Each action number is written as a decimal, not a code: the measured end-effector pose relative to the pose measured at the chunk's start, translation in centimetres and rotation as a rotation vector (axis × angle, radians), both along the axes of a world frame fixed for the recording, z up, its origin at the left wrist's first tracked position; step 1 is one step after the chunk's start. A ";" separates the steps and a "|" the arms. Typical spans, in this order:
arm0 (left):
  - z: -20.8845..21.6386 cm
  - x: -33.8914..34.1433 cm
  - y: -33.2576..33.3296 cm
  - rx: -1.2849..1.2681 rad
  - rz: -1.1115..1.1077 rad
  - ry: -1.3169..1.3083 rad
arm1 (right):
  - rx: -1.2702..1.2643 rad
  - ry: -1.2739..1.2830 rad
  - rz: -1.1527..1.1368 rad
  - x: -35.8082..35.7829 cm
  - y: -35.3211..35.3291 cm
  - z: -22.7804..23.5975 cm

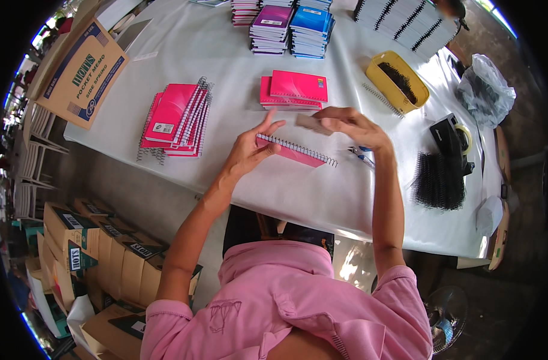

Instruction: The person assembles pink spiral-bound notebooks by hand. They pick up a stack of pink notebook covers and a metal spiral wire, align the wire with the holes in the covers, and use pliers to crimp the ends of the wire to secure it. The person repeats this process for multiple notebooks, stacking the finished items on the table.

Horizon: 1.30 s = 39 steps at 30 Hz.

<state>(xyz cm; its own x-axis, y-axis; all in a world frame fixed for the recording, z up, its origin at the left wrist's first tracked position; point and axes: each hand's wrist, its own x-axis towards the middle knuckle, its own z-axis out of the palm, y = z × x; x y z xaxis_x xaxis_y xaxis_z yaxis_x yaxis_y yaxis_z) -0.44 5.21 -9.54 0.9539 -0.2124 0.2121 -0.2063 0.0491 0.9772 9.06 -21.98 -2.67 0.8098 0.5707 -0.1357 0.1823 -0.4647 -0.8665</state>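
My left hand (248, 150) grips the left end of a pink notebook (298, 155), its thumb resting on the cover. A wire spiral (304, 148) runs along the notebook's upper edge, and its loose coils stick out past the right end. Just above, my right hand (353, 126) is closed on a small flat brown piece (313, 123), smeared by motion; I cannot tell its exact kind. Behind the hands lies a short stack of pink notebooks (298, 84). Pliers with blue handles (362, 156) lie on the table beside my right wrist.
Spiral-bound pink notebooks (173, 120) are piled at left, near a cardboard box (82, 75). Purple (271, 27) and blue notebooks (311, 30) stand at the back. A yellow tub (421, 90) holds dark coils. Black coils (440, 182), a tape dispenser (451, 137) and a plastic bag (487, 84) sit right.
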 end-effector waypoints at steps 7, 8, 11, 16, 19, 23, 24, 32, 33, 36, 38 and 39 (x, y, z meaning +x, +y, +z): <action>7.9 0.7 -0.1 0.127 0.089 0.171 | -0.789 -0.808 -0.551 -3.2 -8.6 0.5; 8.6 1.1 -0.6 0.101 0.136 0.111 | -0.740 -0.615 -0.566 -4.4 -8.5 0.9; 7.5 4.4 -2.2 0.181 0.090 -0.434 | -0.589 -0.642 -0.269 -8.5 -8.7 -2.7; 2.7 3.5 -4.6 0.767 0.265 -0.441 | -0.619 -0.888 -0.405 -10.3 -7.1 -5.4; 1.4 2.7 -5.5 0.796 0.417 -0.496 | -0.398 -0.712 -0.398 -11.9 -3.7 -3.8; 2.0 2.3 -6.0 0.961 0.347 -0.502 | -0.342 -0.822 -0.350 -12.8 1.5 -1.6; 1.9 2.3 -5.9 0.935 0.350 -0.505 | -0.356 -0.836 -0.356 -12.7 2.1 -1.4; 0.6 2.5 -5.2 0.926 0.468 -0.502 | -0.322 -0.918 -0.333 -11.6 4.2 -1.9; 0.9 2.4 -5.2 0.931 0.468 -0.511 | -0.327 -0.918 -0.333 -11.6 4.4 -1.8; 1.3 2.2 -5.4 0.897 0.483 -0.517 | -0.355 -0.936 -0.323 -11.4 4.7 -1.4; 1.5 2.1 -5.5 0.881 0.505 -0.512 | -0.362 -0.946 -0.307 -11.3 4.8 -1.5; 1.7 2.0 -5.6 0.884 0.520 -0.508 | -0.367 -0.950 -0.299 -11.3 4.7 -1.5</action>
<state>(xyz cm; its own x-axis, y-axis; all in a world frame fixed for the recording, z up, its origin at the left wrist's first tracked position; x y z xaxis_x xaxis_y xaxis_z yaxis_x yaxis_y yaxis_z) 1.57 -0.41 -7.86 0.8166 -0.0843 0.5710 -0.3819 -0.8208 0.4248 -2.23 -17.31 -4.17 0.7747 0.3830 0.5032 0.5456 -0.8070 -0.2258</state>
